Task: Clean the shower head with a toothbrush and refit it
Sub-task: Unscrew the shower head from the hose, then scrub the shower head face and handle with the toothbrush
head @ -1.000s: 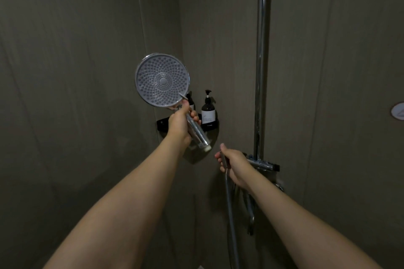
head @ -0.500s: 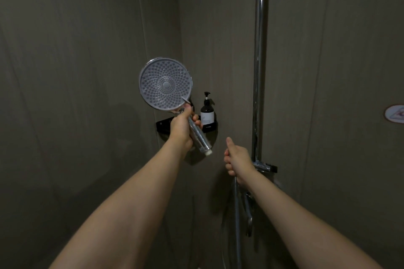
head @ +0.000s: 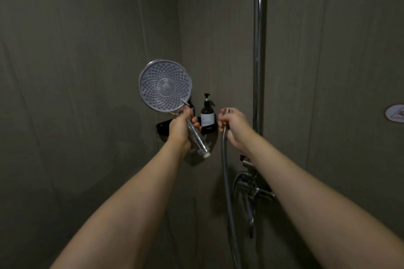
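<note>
Shower head point(head: 165, 85), centre frame: gripped by left hand point(head: 180, 130), handle end freed for coupling; hose point(head: 225, 159) end pinched by right hand point(head: 235, 128). Refitting judged imminent.

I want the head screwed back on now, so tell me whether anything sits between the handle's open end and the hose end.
Nothing visible does. The left hand grips the shower head by its handle; the right hand holds the hose end up beside it. Only open air separates them, with the pump bottle behind on the shelf.

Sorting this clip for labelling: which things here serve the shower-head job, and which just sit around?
In use: shower head in left hand; hose end in right hand.
Idle: pump bottle, black shelf, riser pipe, mixer tap.
</note>
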The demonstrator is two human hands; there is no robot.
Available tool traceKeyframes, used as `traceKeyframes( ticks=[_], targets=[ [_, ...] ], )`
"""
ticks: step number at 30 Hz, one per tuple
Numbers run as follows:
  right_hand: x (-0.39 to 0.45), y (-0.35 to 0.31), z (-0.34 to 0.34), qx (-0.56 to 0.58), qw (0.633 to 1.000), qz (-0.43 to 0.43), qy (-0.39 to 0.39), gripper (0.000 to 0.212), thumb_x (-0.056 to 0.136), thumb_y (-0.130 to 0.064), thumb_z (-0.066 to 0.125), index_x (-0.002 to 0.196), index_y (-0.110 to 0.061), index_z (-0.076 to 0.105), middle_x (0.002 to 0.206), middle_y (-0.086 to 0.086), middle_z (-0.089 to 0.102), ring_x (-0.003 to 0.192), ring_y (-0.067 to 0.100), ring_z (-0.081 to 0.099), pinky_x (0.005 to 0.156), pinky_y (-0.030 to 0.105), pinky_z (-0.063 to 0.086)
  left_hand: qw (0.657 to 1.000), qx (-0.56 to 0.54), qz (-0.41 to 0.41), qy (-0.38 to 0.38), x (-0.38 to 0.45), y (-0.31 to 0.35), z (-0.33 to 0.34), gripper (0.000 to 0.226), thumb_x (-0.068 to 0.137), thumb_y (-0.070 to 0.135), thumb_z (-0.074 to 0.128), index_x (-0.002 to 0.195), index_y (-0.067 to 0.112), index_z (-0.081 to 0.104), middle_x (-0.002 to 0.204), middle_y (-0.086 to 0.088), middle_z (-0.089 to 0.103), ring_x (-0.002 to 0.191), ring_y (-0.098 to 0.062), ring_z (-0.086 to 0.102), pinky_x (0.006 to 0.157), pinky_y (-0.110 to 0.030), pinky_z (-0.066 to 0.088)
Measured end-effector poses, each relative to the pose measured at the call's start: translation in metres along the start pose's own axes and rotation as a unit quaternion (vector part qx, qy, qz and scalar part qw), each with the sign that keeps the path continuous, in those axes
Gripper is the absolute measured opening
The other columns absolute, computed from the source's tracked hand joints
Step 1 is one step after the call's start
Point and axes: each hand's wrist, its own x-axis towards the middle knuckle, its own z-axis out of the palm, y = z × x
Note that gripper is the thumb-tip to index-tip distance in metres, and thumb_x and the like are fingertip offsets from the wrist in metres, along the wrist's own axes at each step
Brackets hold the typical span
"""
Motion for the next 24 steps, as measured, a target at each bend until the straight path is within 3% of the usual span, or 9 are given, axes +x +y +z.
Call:
traceKeyframes(
  ticks=[2,4,7,10,12,14,18,22,24],
  targets=[
    [-0.001,0.005,-0.003,-0.177,0.984,-0.002,0.004,0.019,0.095,-0.010,0.043,0.114,-0.012,0.042,0.083,-0.002,0.047,0.070,0.009,0.046,0.063,0.022,0.040,1.000,-0.002,0.000,-0.002,-0.001,-0.002,-0.002,0.029,0.095,0.031,0.048,0.069,0.018,0.046,0.047,0.006,0.046,0.039,-0.007,0.044,0.057,-0.024,0.039],
    [-0.001,0.011,-0.009,-0.240,0.970,-0.027,0.024,0.026,0.097,-0.013,0.043,0.122,-0.011,0.037,0.088,-0.002,0.045,0.072,0.006,0.044,0.062,0.021,0.039,1.000,0.004,0.000,-0.003,-0.001,-0.001,-0.004,0.029,0.095,0.031,0.048,0.069,0.018,0.046,0.048,0.006,0.046,0.040,-0.007,0.044,0.058,-0.024,0.040],
    [0.005,-0.015,-0.013,-0.214,0.969,-0.111,0.053,0.027,0.098,-0.014,0.041,0.123,-0.007,0.037,0.084,-0.003,0.043,0.070,0.006,0.043,0.060,0.019,0.037,1.000,0.027,0.005,-0.002,0.003,0.005,-0.007,0.029,0.094,0.031,0.049,0.069,0.017,0.047,0.053,0.004,0.047,0.044,-0.008,0.046,0.059,-0.024,0.042],
    [0.009,-0.040,-0.018,-0.216,0.962,-0.163,0.027,0.018,0.096,-0.011,0.044,0.114,-0.010,0.046,0.082,-0.004,0.049,0.071,0.006,0.049,0.058,0.016,0.041,0.999,0.035,0.008,0.002,0.007,0.005,-0.008,0.030,0.095,0.031,0.049,0.068,0.017,0.047,0.051,0.005,0.047,0.042,-0.007,0.046,0.058,-0.024,0.042],
    [0.010,-0.030,-0.027,-0.226,0.966,-0.128,-0.010,0.010,0.094,-0.005,0.047,0.100,-0.013,0.050,0.080,-0.001,0.053,0.069,0.008,0.054,0.053,0.012,0.046,1.000,0.027,0.004,-0.002,0.004,0.000,-0.007,0.031,0.095,0.031,0.048,0.068,0.017,0.046,0.051,0.005,0.046,0.041,-0.007,0.045,0.058,-0.024,0.041],
    [0.012,-0.016,-0.039,-0.243,0.966,-0.092,-0.018,0.016,0.093,-0.001,0.048,0.086,-0.016,0.049,0.079,0.002,0.053,0.065,0.011,0.054,0.056,0.015,0.049,1.000,0.024,0.001,-0.005,0.002,-0.003,-0.006,0.030,0.096,0.031,0.047,0.069,0.017,0.045,0.054,0.003,0.044,0.045,-0.009,0.044,0.059,-0.024,0.040],
    [0.020,-0.026,-0.049,-0.181,0.977,-0.114,0.008,0.017,0.094,-0.002,0.047,0.086,-0.017,0.051,0.080,0.001,0.055,0.068,0.010,0.056,0.061,0.016,0.050,0.999,0.040,0.005,-0.004,0.003,-0.002,-0.006,0.026,0.096,0.030,0.047,0.073,0.017,0.047,0.057,0.002,0.045,0.050,-0.011,0.043,0.060,-0.025,0.041],
    [0.021,-0.003,-0.065,-0.287,0.953,-0.092,0.007,0.016,0.091,-0.001,0.052,0.087,-0.017,0.052,0.082,0.000,0.057,0.076,0.015,0.059,0.074,0.027,0.052,0.999,0.040,-0.011,0.000,0.002,-0.010,-0.002,0.027,0.095,0.031,0.048,0.072,0.017,0.047,0.058,0.003,0.045,0.051,-0.011,0.043,0.060,-0.026,0.042],
    [0.022,0.009,-0.074,-0.262,0.961,-0.085,0.039,0.019,0.090,0.000,0.052,0.081,-0.017,0.051,0.084,0.005,0.054,0.072,0.014,0.056,0.071,0.027,0.051,0.999,0.040,-0.019,-0.002,0.003,-0.014,0.000,0.028,0.095,0.031,0.048,0.071,0.017,0.046,0.056,0.003,0.045,0.048,-0.010,0.044,0.057,-0.025,0.042]
  ],
)
